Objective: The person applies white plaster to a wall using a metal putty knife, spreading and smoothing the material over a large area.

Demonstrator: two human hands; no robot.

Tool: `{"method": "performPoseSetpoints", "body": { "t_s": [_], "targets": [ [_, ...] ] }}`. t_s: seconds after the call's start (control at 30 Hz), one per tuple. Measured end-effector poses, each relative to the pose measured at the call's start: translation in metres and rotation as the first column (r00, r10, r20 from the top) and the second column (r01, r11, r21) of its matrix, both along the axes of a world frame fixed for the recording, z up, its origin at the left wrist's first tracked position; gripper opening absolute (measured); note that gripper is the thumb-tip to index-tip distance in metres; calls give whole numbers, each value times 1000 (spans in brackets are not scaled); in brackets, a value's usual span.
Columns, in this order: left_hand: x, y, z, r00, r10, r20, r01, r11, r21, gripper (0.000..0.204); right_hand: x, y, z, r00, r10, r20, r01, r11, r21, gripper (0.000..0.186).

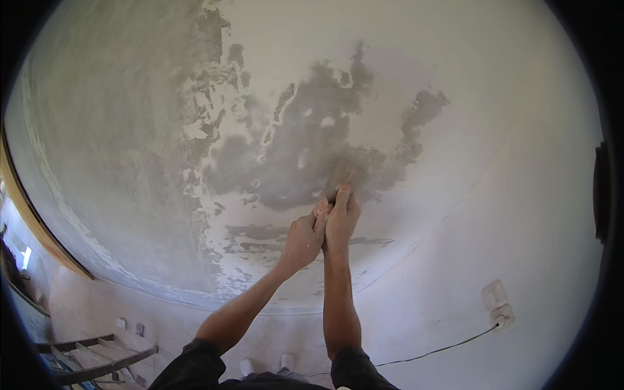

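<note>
My right hand is closed round the lower end of a flat grey scraper, with a finger stretched up along its face. The blade lies against the wall, over a grey patch amid white plaster, and its colour blends with that patch. Just left of it, my left hand is closed too, its fingertips meeting the right hand at the tool's lower edge. How much of the scraper the left fingers grip is partly hidden. Whitish dust coats both hands.
A ladder stands at the lower left, near a wooden frame. On the right wall, a socket has a plug in it; its dark cable runs down behind my right arm. My feet show at the bottom.
</note>
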State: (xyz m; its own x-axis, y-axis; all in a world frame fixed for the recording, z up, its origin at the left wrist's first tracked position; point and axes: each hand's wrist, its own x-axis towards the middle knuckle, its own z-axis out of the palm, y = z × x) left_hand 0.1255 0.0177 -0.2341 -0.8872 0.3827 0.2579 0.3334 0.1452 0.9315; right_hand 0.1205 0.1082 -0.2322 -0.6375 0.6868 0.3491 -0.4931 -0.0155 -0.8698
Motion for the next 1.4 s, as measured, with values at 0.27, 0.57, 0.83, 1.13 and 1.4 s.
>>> {"method": "performPoseSetpoints", "body": {
  "t_s": [0.27,0.57,0.83,1.13,1.4],
  "targets": [
    [-23,8,5,995,-63,-78,69,994,84,58,-10,-6,32,990,28,-142,-46,991,-129,39],
    [-14,-5,-9,993,-76,-92,87,990,115,58,-15,3,-6,997,-33,-70,31,999,-42,41],
    [-19,-1,21,996,-85,-15,86,996,39,56,-10,-12,35,991,-61,-118,44,989,-140,40],
    [-22,10,12,996,-88,-1,88,995,52,59,-13,4,32,992,43,-118,-51,997,-65,40],
    [-13,0,7,996,-89,24,88,995,53,57,0,-12,26,999,-14,-35,11,997,-77,40]
  ]
}}
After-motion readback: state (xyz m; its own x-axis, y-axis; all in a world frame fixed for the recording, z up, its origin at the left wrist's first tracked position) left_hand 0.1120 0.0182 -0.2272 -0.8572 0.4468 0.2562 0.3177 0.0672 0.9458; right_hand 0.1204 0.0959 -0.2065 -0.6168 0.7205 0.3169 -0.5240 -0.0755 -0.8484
